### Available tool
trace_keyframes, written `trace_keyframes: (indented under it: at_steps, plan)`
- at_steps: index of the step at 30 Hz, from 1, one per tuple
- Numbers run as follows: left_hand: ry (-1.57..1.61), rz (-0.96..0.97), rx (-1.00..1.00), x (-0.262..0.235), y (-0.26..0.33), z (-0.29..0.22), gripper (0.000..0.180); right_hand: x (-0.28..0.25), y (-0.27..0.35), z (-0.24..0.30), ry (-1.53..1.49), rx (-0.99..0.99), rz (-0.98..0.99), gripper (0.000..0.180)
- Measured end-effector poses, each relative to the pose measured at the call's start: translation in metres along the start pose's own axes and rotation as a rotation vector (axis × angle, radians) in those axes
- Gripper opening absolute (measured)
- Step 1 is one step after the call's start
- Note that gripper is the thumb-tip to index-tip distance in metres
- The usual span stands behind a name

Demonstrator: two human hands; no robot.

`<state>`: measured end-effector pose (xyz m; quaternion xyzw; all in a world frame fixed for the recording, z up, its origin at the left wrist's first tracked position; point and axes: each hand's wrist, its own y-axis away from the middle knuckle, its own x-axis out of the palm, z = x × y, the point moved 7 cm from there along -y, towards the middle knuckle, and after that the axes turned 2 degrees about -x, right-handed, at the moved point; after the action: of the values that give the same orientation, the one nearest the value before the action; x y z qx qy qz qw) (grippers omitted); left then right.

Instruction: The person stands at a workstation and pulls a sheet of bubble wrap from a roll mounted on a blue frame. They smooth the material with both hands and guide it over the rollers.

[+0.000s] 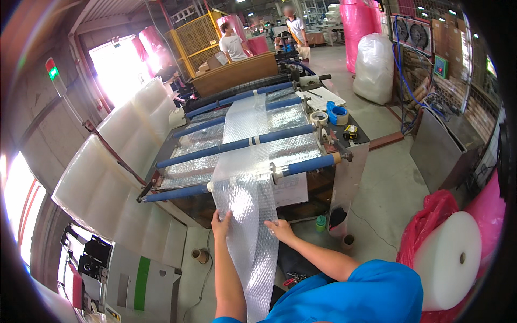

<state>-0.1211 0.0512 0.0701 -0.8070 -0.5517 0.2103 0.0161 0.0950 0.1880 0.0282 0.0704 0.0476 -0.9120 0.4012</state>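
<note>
Blue sleeve (371, 293) fills the lower edge of the view, and both bare forearms reach up from it to a strip of bubble wrap (249, 215). That strip hangs down off the front edge of a machine (301, 188), between the two hands, and runs on below them toward the floor. Left hand (221, 222) lies against the strip's left edge, fingers spread flat upward on the plastic; whether the thumb pinches behind it cannot be told. Right hand (279, 229) rests on the strip's right edge, just a little lower, fingers curled loosely onto the film, touching it rather than clearly clamped.

Above the hands the strip climbs over a row of blue rollers (237, 145) set across the top of the machine, with wider clear film lying beneath them. At the right front corner of the machine a sheet of paper (291, 189) is stuck on its face. Rolls of tape (336, 114) and a tape measure (350, 132) sit on the machine's right edge. On the floor by its front stand a small green bottle (321, 223) and a cardboard tube (200, 255). Near the right, a white foam roll (447, 258) lies against red bags (431, 215). Two people stand well off at the far end.
</note>
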Motion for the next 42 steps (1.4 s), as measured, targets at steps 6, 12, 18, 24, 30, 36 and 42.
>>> trace_keyframes:
  at_steps: [6,12,18,24,30,36,42]
  plan:
    - [-0.121,0.133,-0.247,-0.036,0.035,-0.034,0.028,0.003,0.027,0.030,-0.152,0.037,0.188,0.035]
    - [0.401,0.183,-0.250,-0.052,0.024,-0.058,0.025,0.004,0.040,0.077,-0.414,0.084,0.222,0.031]
    - [-0.517,-0.204,-0.155,-0.003,0.052,-0.006,0.041,0.001,0.002,-0.032,-0.134,-0.085,0.086,0.039]
    - [-0.451,-0.238,-0.188,0.003,0.051,-0.002,0.042,0.002,0.001,-0.037,-0.232,-0.004,0.083,0.039]
    - [-0.350,-0.204,-0.175,0.006,0.046,0.011,0.040,0.003,0.000,-0.038,-0.224,0.025,0.046,0.039]
    - [-0.218,-0.310,-0.243,-0.004,0.045,-0.003,0.029,-0.003,-0.001,-0.033,-0.131,0.005,0.011,0.040]
    - [-0.014,-0.380,-0.092,-0.041,0.047,-0.024,0.028,0.001,0.015,-0.002,-0.271,0.033,0.090,0.040]
